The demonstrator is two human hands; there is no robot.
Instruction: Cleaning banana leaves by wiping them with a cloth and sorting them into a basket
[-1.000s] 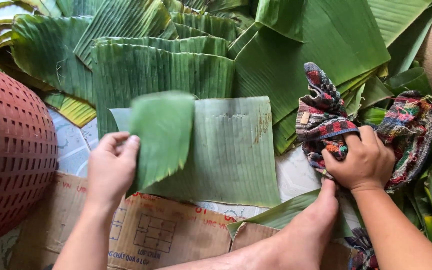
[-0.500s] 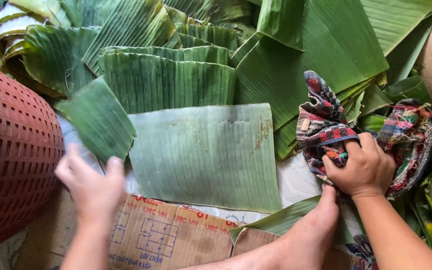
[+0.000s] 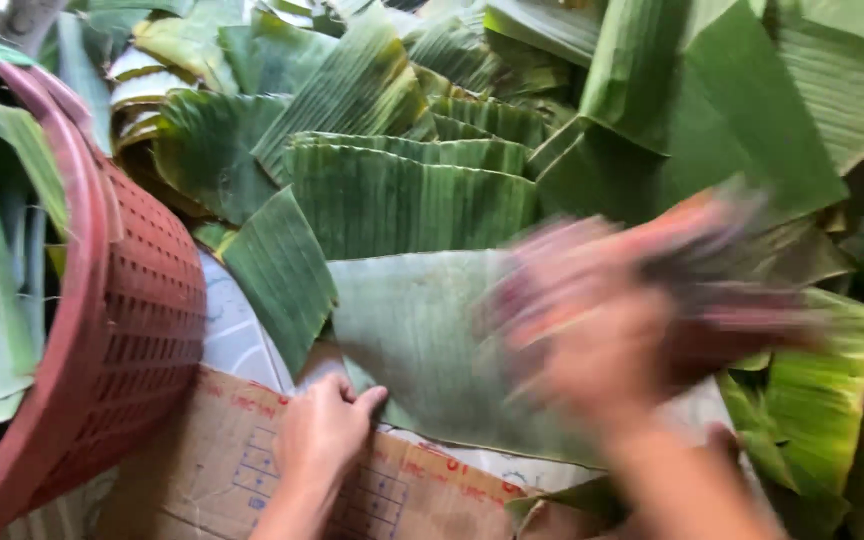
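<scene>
Shifted blurred right hand (image 3: 592,350) over ribbed leaf (image 3: 422,340)

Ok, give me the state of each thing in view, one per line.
Left hand: fingers curled, pressing the flat leaf's near edge.
Right hand: motion-blurred over the leaf; grip unclear.
Cloth: blurred with the right hand.
Flat banana leaf: spread flat.
Small leaf piece: lying beside the basket.
Red basket: holds leaves.
Cardboard: flat, underneath.

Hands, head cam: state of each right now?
Left hand: fingers curled, pressing the near edge of the flat banana leaf; no clear grip.
Right hand: motion-blurred over the leaf; cannot tell.
</scene>
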